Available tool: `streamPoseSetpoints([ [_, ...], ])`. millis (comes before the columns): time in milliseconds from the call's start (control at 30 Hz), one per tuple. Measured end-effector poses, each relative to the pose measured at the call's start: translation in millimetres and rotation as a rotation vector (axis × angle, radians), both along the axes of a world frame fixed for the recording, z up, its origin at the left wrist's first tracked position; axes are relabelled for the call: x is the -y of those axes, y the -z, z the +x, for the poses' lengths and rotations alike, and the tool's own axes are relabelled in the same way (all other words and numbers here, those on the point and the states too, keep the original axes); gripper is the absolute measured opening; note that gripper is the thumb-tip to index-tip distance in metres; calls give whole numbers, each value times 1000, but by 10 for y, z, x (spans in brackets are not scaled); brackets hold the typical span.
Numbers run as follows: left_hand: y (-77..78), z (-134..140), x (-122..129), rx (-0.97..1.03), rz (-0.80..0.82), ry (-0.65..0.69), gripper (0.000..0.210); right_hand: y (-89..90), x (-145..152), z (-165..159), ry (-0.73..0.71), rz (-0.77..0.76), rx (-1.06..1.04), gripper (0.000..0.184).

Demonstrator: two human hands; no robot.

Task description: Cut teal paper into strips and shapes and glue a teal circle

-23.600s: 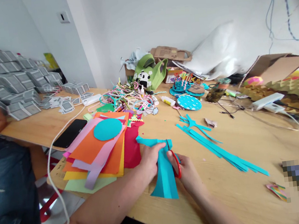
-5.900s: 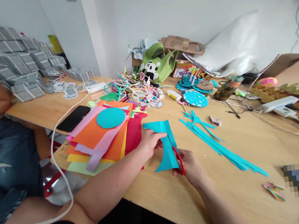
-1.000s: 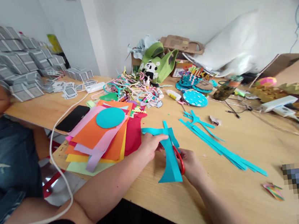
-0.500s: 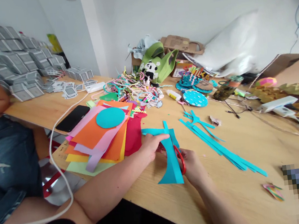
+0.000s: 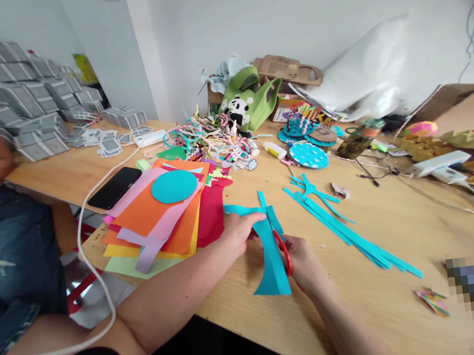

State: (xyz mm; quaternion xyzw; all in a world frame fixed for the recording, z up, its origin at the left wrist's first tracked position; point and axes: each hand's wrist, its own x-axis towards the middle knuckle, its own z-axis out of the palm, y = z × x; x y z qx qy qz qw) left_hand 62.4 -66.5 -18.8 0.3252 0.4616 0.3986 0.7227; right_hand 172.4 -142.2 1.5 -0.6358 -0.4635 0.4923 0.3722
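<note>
My left hand (image 5: 242, 228) pinches a piece of blue paper (image 5: 272, 259) with a curved left edge, its thumb lying on top. In my right hand (image 5: 302, 259) is a pair of scissors with red handles (image 5: 286, 255). The blades sit at a slit in the paper, partly hidden by it. To the right, several cut blue paper strips (image 5: 345, 230) lie bunched on the table. A blue paper circle (image 5: 174, 186) rests on a stack of coloured sheets (image 5: 144, 212) to the left.
A black phone (image 5: 115, 188) lies left of the stack, with a white cable (image 5: 84, 242) running past it. Behind are a heap of craft bits (image 5: 210, 140), a green bag (image 5: 248, 98) and a glue bottle (image 5: 274, 150). A seated person (image 5: 7, 240) is at the left.
The lower end of the blue paper has swung slightly, and the right hand with the scissors has shifted a little to the left. The left hand stays almost in place.
</note>
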Motion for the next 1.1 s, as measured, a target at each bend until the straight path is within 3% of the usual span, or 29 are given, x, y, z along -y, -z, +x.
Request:
streamPoseSetpoints([
  [400, -83, -21, 25, -39, -12, -2, 11, -21, 11, -6, 11, 17, 40, 35],
  [667, -49, 3, 21, -33, -16, -2, 11, 35, -10, 25, 21, 7, 8, 35],
  [1100, -25, 4, 23, -22, -25, 0, 14, -18, 6, 13, 19, 41, 70, 31],
])
